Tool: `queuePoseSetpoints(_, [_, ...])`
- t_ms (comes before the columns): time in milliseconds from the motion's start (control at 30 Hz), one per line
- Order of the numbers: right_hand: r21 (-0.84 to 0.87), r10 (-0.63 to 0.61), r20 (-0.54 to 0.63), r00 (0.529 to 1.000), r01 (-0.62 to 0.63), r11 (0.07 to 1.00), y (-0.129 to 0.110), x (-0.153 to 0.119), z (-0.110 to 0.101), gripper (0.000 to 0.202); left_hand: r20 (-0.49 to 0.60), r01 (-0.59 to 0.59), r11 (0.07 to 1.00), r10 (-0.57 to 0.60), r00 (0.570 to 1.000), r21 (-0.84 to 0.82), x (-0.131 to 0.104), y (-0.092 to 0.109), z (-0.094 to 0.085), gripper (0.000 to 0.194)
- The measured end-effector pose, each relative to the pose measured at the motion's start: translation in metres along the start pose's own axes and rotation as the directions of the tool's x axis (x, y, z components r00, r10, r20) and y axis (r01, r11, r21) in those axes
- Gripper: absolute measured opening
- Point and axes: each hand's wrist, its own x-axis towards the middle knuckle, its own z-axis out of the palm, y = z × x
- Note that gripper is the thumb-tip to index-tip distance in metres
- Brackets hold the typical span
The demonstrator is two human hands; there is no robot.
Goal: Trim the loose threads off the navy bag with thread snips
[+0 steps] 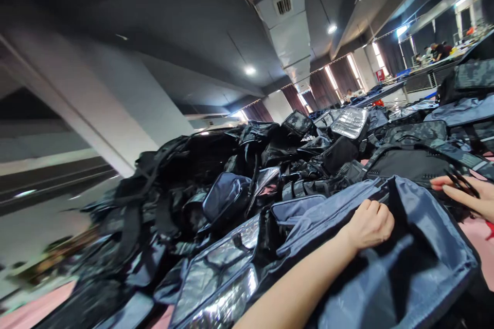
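A large bag with a blue-grey lining [417,262] lies wide open at the lower right. My left hand [371,223] is closed in a fist on the upper edge of its opening, gripping the dark fabric there. Right of the bag, near the frame's edge, my right hand [465,195] holds dark scissors [461,181], with its fingers through or around the handles. The right hand is partly cut off by the edge of the view.
A big heap of black bags [185,164] spreads behind and to the left, some with silver linings [219,262]. Pink table surface [478,241] shows at the right. A pillar [104,82] stands at the left; people [440,51] are far off at the back right.
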Motion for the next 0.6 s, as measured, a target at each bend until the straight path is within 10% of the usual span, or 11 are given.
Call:
queuePoseSetpoints(200, [-0.308,-0.250,0.366,0.896,0.370,0.876,-0.059,0.072,0.020,0.050,-0.064,-0.032,0.999,0.030,0.998,-0.031,-0.008,0.001,-0.010,0.022])
queuePoseSetpoints(367, [-0.358,-0.243,0.492,0.836,0.448,0.819,-0.074,0.089,0.046,0.025,0.051,-0.011,0.993,0.017,0.999,-0.118,0.010,-0.002,-0.032,0.030])
queuePoseSetpoints(600, [-0.413,-0.211,0.533,0.819,0.470,0.780,-0.044,0.085,0.046,0.044,0.046,0.042,0.980,-0.034,0.998,-0.195,0.057,0.016,-0.040,0.051])
